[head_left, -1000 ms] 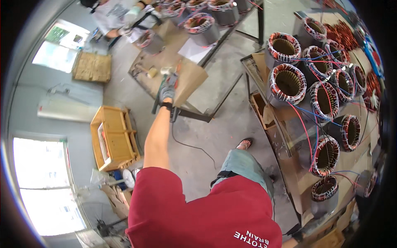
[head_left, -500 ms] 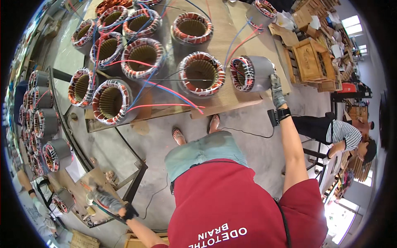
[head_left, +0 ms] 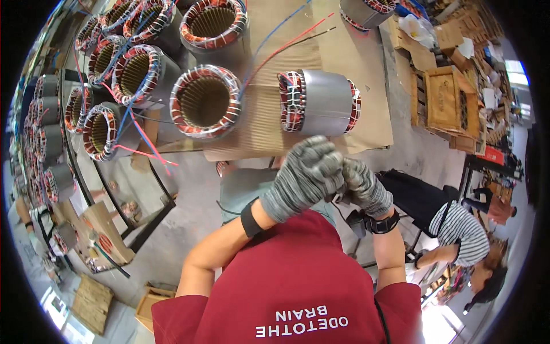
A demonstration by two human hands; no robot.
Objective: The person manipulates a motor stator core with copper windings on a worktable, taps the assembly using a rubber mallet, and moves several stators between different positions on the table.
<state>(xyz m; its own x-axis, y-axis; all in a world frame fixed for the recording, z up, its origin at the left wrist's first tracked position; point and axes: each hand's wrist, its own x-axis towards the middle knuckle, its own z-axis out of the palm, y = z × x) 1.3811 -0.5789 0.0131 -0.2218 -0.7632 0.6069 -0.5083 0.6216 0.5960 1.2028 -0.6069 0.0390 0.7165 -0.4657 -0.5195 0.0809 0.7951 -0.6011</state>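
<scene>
A motor stator [head_left: 326, 102] lies on its side on the cardboard-covered table, its grey metal body between two ring-shaped ends of laced windings. Just in front of it, near the table's edge, my two hands meet in grey knitted gloves. My left hand [head_left: 303, 179] is closed, its fingers curled toward the right hand. My right hand [head_left: 368, 188] is closed too, up against the left. Whatever they hold between them is hidden. An upright stator [head_left: 234, 103] with red and white laced windings stands to their left, with blue, red and black leads [head_left: 275, 53] running beside it.
Several more upright stators [head_left: 137, 74] crowd the table's left side. Another stator [head_left: 366, 12] is at the far right. A lower bench [head_left: 106, 229] stands at the left, and a wooden crate [head_left: 450, 103] at the right. A person in a striped shirt [head_left: 461, 229] bends nearby.
My left hand has come up from the low bench at the left to meet my right hand. The right hand has left the lying stator's end. The view has shifted to the right.
</scene>
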